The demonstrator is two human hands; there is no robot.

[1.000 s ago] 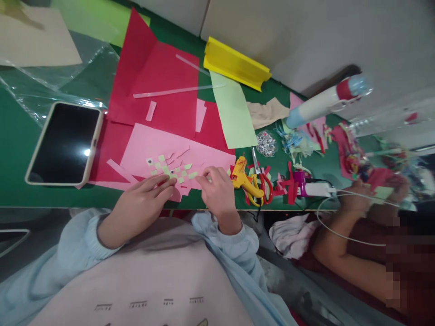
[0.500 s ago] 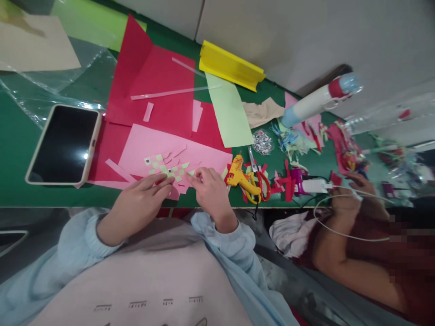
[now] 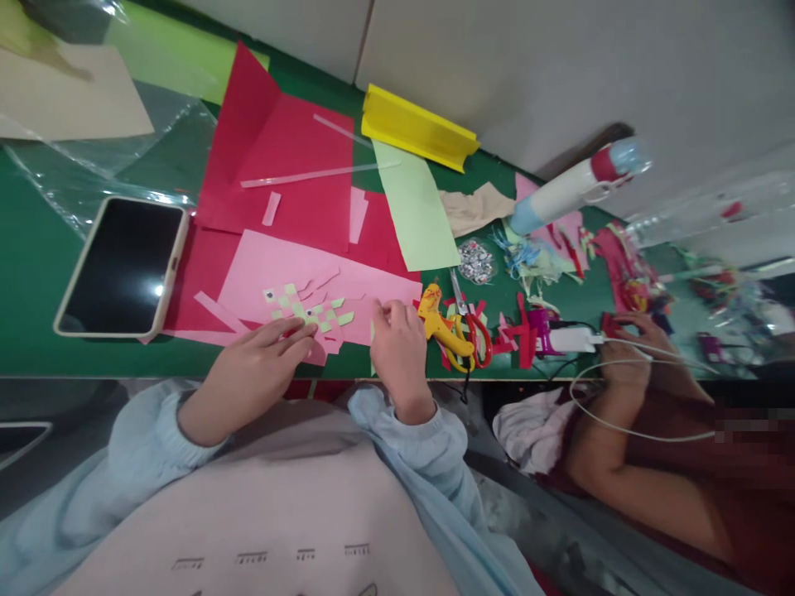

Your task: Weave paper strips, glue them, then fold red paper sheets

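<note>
Paper shapes (image 3: 328,315) like these could come undone if our left hand (image 3: 252,362) slides sideways, because the thin strips look only tucked over and under. Pushing down hard could bend them too. Our right hand (image 3: 401,343) is near the yellow glue gun (image 3: 445,329), so a bump could knock it against the scissors (image 3: 460,296).

We see green and pink squares, like a checkerboard, with a googly eye (image 3: 269,295) on the left shape and another eye (image 3: 309,313) on the right one. Thin pink strips seem to poke out on top. Both shapes lie on the pink sheet (image 3: 388,290), near our edge of the desk (image 3: 186,360).

Our left fingers lie close together across the shapes; we cannot tell if they pinch. Our right fingers curl in, and we cannot tell what they hold.
</note>
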